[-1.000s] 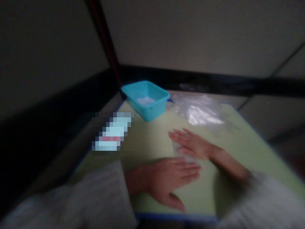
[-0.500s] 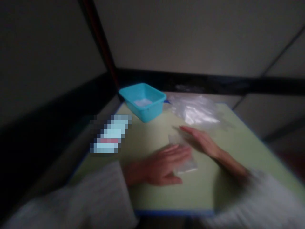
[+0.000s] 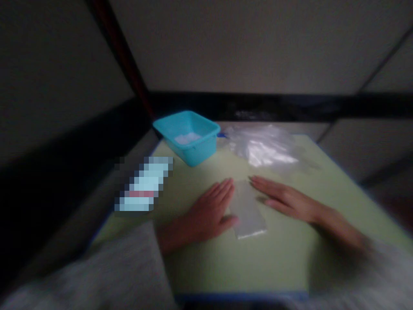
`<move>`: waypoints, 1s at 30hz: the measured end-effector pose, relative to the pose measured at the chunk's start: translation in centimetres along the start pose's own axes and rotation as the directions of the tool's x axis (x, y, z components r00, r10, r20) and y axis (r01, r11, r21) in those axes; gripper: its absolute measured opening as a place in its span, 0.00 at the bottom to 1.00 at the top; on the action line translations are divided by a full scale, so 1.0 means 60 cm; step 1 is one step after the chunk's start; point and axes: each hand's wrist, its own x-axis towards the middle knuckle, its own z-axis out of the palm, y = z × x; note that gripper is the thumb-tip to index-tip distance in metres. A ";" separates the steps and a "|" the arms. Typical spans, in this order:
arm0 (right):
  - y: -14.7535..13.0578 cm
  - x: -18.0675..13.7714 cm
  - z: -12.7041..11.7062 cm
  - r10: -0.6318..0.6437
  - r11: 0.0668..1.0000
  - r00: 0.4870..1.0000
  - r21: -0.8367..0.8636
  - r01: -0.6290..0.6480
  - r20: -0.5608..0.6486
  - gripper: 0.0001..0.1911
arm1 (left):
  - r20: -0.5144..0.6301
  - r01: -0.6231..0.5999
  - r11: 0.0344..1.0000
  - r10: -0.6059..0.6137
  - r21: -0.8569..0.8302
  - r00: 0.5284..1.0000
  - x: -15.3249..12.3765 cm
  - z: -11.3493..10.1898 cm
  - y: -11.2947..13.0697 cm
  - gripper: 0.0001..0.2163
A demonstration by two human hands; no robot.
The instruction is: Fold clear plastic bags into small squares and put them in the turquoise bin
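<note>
A pale green table (image 3: 284, 267) with a blue edge is standing in a dim, light-walled corner. The left hand (image 3: 209, 211) and right hand (image 3: 287, 200) are lying flat on it, fingers stretched out and gripping nothing, flanking a small clear flat bag (image 3: 248, 213) and touching its edges. A teal tub (image 3: 190, 137) is sitting beyond the left fingertips and a heap of clear plastic (image 3: 264, 146) beyond the right

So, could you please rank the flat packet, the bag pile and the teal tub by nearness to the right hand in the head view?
1. flat packet, beside the right hand, to its left.
2. bag pile, just behind the hand.
3. teal tub, farthest, back left.
</note>
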 end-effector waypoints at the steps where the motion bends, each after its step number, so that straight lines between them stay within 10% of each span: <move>1: 0.005 -0.006 -0.003 -0.003 1.000 1.000 -0.001 0.003 0.006 0.29 | 0.000 -0.001 1.000 0.001 0.001 1.000 0.000 0.000 0.000 0.34; 30: 0.011 -0.006 0.002 -0.038 0.986 0.999 -0.160 0.043 0.033 0.28 | 0.045 0.023 0.998 -0.026 0.053 0.999 0.002 -0.002 0.003 0.45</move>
